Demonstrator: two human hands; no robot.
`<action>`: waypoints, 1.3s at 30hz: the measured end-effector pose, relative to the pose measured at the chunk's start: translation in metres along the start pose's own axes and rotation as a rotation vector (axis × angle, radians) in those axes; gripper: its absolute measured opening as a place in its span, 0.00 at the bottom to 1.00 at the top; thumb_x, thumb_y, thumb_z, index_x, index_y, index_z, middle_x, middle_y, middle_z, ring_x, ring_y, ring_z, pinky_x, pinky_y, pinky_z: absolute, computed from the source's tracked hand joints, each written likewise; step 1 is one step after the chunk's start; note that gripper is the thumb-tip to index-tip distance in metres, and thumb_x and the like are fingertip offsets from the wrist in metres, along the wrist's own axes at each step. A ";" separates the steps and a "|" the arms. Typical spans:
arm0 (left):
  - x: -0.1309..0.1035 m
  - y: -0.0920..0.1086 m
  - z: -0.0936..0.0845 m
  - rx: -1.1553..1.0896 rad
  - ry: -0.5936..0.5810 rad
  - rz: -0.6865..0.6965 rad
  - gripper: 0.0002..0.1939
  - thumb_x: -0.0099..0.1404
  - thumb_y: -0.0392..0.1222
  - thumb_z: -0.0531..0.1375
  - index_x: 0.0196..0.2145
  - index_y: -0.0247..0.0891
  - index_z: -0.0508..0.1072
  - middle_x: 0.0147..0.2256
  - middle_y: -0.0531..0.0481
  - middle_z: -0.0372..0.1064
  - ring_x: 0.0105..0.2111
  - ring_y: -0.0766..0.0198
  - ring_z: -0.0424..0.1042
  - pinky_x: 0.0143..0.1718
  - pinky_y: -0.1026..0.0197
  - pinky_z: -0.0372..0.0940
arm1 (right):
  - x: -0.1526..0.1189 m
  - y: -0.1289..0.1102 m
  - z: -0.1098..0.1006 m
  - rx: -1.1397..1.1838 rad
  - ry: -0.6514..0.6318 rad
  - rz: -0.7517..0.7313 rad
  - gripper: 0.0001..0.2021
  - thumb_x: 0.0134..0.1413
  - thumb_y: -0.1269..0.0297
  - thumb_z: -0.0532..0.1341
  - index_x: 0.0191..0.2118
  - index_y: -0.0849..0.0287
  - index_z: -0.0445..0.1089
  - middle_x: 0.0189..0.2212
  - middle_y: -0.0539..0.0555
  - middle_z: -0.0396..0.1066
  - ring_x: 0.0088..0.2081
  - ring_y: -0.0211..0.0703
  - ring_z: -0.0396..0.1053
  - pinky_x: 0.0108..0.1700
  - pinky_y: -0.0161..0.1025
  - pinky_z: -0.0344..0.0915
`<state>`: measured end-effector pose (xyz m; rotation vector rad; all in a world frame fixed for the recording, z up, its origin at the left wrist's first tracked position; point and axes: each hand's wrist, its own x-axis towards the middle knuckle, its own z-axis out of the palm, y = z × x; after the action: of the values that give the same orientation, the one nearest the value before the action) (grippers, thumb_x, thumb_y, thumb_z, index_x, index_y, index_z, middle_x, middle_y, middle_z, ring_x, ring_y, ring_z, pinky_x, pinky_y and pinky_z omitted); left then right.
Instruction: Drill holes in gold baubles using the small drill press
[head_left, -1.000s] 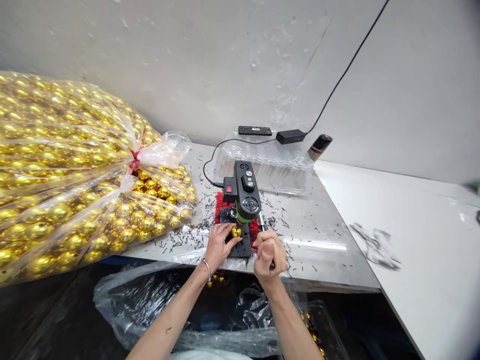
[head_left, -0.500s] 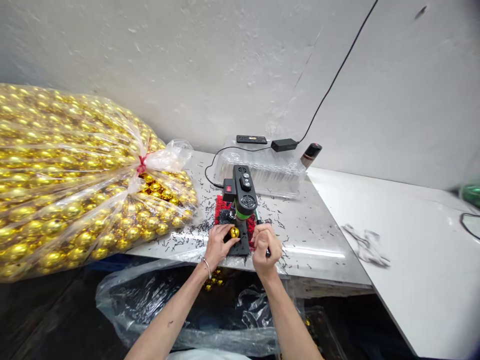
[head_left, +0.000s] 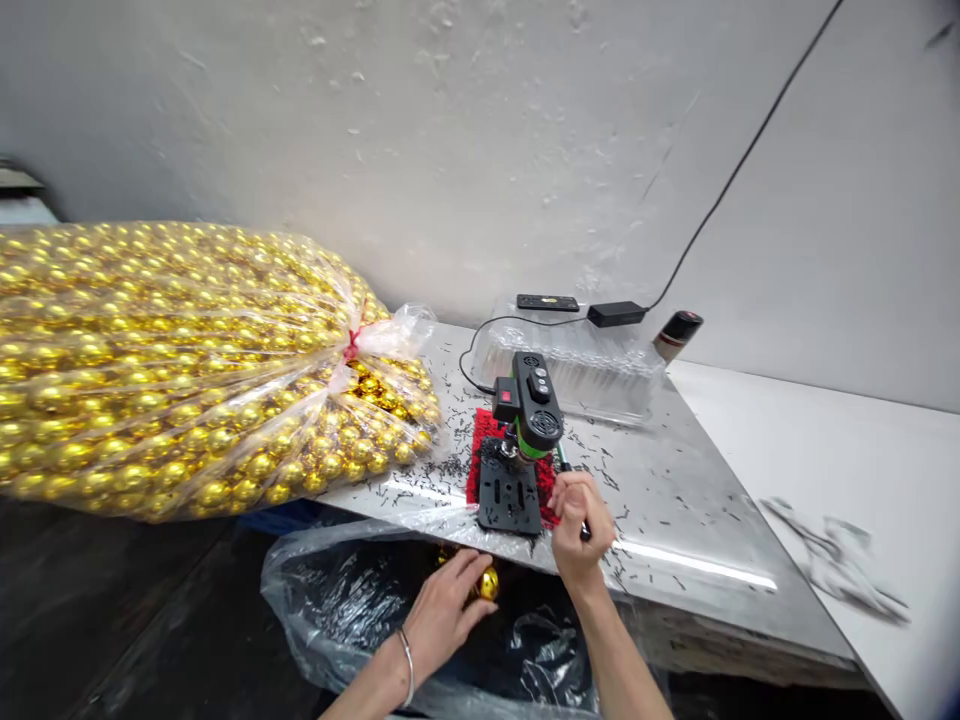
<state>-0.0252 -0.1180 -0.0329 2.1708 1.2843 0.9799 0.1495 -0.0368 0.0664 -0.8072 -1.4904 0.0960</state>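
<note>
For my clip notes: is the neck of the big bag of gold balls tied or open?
Tied: on the big bag, a red tie cinches the neck, and loose clear plastic flares out beyond it.

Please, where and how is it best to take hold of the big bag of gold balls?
Probably by the gathered neck, close to the red tie, coming from the right. There the plastic is bunched narrow and points right, while the rest of the bag is wide and bulging, so harder to grip.
</note>
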 end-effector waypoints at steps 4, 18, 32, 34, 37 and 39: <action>0.002 -0.015 -0.015 0.066 0.111 0.007 0.15 0.68 0.45 0.59 0.50 0.38 0.73 0.45 0.43 0.76 0.42 0.58 0.77 0.43 0.60 0.73 | -0.001 0.001 0.000 -0.005 0.011 0.012 0.15 0.63 0.74 0.50 0.24 0.57 0.59 0.22 0.49 0.59 0.26 0.37 0.61 0.28 0.37 0.57; 0.181 -0.068 -0.135 0.614 -0.316 -0.428 0.07 0.57 0.41 0.65 0.25 0.36 0.79 0.31 0.37 0.77 0.38 0.44 0.76 0.41 0.52 0.67 | 0.001 -0.002 0.000 -0.023 -0.008 -0.007 0.15 0.62 0.76 0.50 0.25 0.57 0.59 0.24 0.49 0.61 0.27 0.36 0.62 0.27 0.36 0.58; 0.120 -0.054 -0.141 -0.930 0.336 -0.577 0.25 0.55 0.46 0.66 0.51 0.37 0.73 0.35 0.50 0.73 0.33 0.65 0.74 0.33 0.65 0.69 | 0.000 -0.001 -0.002 -0.033 -0.022 -0.026 0.15 0.62 0.76 0.49 0.24 0.57 0.58 0.24 0.50 0.61 0.27 0.37 0.63 0.27 0.36 0.59; 0.106 -0.045 -0.130 -1.142 0.356 -0.626 0.20 0.56 0.41 0.66 0.48 0.36 0.75 0.33 0.51 0.72 0.31 0.68 0.74 0.34 0.66 0.70 | 0.000 -0.001 -0.002 -0.029 -0.016 -0.020 0.15 0.62 0.76 0.49 0.24 0.57 0.58 0.24 0.49 0.61 0.27 0.37 0.63 0.28 0.36 0.59; 0.095 -0.033 -0.105 -1.269 0.316 -0.692 0.17 0.58 0.37 0.65 0.46 0.36 0.75 0.32 0.51 0.73 0.31 0.68 0.74 0.35 0.67 0.72 | 0.000 -0.002 -0.001 -0.035 -0.011 -0.018 0.15 0.62 0.76 0.50 0.24 0.57 0.58 0.24 0.49 0.61 0.28 0.37 0.63 0.28 0.36 0.59; 0.094 -0.026 -0.086 -1.295 0.249 -0.734 0.17 0.58 0.36 0.65 0.47 0.35 0.75 0.31 0.51 0.73 0.30 0.68 0.74 0.34 0.66 0.72 | 0.002 -0.003 -0.001 -0.041 -0.007 -0.023 0.15 0.62 0.76 0.50 0.24 0.57 0.58 0.23 0.49 0.61 0.28 0.37 0.63 0.28 0.36 0.59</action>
<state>-0.0743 -0.0225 0.0394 0.5585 0.9313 1.2254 0.1491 -0.0385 0.0694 -0.8235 -1.5121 0.0510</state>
